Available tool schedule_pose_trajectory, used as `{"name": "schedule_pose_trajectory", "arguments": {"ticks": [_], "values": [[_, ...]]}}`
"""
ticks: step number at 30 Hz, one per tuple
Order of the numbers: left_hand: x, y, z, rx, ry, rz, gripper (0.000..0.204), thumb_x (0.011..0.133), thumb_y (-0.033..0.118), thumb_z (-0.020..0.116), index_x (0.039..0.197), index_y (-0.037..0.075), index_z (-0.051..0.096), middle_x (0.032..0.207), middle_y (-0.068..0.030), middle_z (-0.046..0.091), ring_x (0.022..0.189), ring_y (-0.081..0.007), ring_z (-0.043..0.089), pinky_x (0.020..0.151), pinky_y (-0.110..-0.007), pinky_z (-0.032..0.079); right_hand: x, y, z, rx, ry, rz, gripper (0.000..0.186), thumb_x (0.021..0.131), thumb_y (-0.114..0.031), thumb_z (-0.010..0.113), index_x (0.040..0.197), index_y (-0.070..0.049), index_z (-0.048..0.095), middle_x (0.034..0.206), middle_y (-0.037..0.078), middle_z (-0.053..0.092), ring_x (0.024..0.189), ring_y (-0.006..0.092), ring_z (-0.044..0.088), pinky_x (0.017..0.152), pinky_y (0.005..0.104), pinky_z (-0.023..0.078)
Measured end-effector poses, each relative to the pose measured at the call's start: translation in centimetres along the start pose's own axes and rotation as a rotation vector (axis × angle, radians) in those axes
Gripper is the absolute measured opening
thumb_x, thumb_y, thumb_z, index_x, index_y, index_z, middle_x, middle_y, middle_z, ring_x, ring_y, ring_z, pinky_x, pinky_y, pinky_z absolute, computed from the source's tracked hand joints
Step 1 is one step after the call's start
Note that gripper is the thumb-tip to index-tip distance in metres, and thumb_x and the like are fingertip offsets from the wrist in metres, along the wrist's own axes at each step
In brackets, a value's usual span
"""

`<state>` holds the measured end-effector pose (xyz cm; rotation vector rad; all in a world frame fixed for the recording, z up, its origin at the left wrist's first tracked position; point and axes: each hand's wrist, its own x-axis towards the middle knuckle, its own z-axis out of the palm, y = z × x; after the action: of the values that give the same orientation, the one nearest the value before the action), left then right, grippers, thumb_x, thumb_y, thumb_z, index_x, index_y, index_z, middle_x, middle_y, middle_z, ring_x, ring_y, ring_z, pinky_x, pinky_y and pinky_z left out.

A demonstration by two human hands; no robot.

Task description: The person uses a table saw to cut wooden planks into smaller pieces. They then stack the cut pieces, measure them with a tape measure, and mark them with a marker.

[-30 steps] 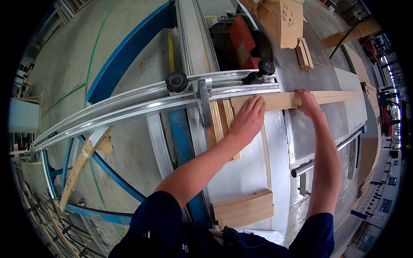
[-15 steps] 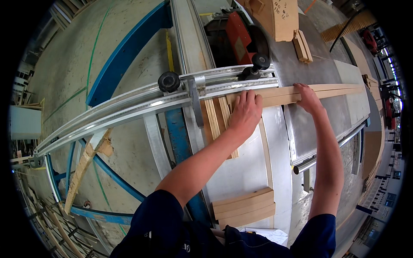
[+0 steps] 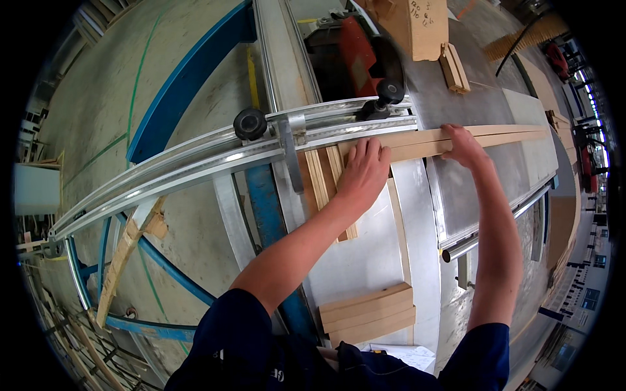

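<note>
A long, narrow wooden strip (image 3: pixel 495 137) lies across the metal saw table (image 3: pixel 482 98), pressed against the aluminium fence rail (image 3: pixel 195 166). My left hand (image 3: pixel 363 171) lies flat on the strip's left end, fingers together and pointing at the fence. My right hand (image 3: pixel 463 144) presses on the strip further right, fingers curled over its near edge. Just beyond the fence sits the red saw guard (image 3: pixel 355 52). Two thin wooden slats (image 3: pixel 321 179) lie lengthwise under my left wrist.
A stack of short wooden boards (image 3: pixel 368 313) rests near my body on the table. A cardboard-coloured block (image 3: pixel 417 26) and small wood pieces (image 3: pixel 453 65) sit beyond the fence. Black clamp knobs (image 3: pixel 250 122) stand on the rail. Blue machine frame (image 3: pixel 189 78) and scrap wood (image 3: pixel 120 260) lie at left.
Both hands and the strip have moved forward, away from me, along with the fence toward the red guard. The hands keep the same hold on the strip.
</note>
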<state>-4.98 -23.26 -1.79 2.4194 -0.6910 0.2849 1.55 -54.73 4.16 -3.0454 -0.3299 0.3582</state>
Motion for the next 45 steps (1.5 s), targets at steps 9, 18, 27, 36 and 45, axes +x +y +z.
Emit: {"name": "schedule_pose_trajectory", "arguments": {"ticks": [9,18,27,36,45], "values": [[-1.1,0.1,0.4,-0.125,0.049,0.021,0.046,0.086,-0.006,0.060,0.131,0.001,0.069,0.131,-0.0146,0.054,0.130,-0.0337,0.049,0.109,-0.045,0.044,0.0,-0.1,0.9,-0.027,0.045,0.032,0.075,0.064,-0.001,0.089,0.133,-0.001,0.062,0.132,0.020,0.067,0.126,0.0394,0.061,0.109,0.0447,0.052],[-0.7,0.1,-0.4,-0.180,0.030,-0.053,0.041,0.086,-0.008,0.060,0.123,0.001,0.074,0.120,-0.0154,0.055,0.119,-0.0346,0.051,0.105,-0.047,0.044,-2.6,-11.1,2.7,0.318,0.449,-0.086,0.064,0.078,-0.002,0.072,0.141,-0.006,0.058,0.142,0.018,0.061,0.133,0.0403,0.056,0.113,0.0455,0.048],[-0.8,-0.9,-0.1,-0.179,0.171,-0.056,0.020,0.083,-0.004,0.066,0.102,-0.002,0.072,0.116,-0.0164,0.060,0.118,-0.0385,0.053,0.103,-0.048,0.045,2.8,-18.2,6.9,0.592,0.821,-0.244,0.005,0.090,-0.003,0.064,0.094,-0.004,0.067,0.091,0.014,0.064,0.083,0.0383,0.062,0.074,0.0468,0.053],[-10.2,-7.6,-17.4,-0.105,0.654,-0.126,0.009,0.094,-0.002,0.061,0.095,0.001,0.070,0.093,-0.0121,0.070,0.084,-0.0251,0.067,0.082,-0.035,0.054,3.2,-18.8,8.4,0.296,0.980,-0.294,0.018,0.086,-0.014,0.078,0.076,-0.009,0.063,0.077,0.006,0.060,0.075,0.0261,0.062,0.062,0.0387,0.052],[-3.4,-17.9,-17.6,0.547,0.025,-0.579,0.017,0.090,0.012,0.069,0.103,0.005,0.078,0.092,-0.0245,0.073,0.090,-0.0442,0.071,0.083,-0.051,0.056,3.4,-19.4,7.9,0.257,0.961,-0.332,0.036,0.083,-0.018,0.081,0.058,-0.011,0.056,0.062,0.003,0.059,0.059,0.0233,0.060,0.054,0.0364,0.049]]}}
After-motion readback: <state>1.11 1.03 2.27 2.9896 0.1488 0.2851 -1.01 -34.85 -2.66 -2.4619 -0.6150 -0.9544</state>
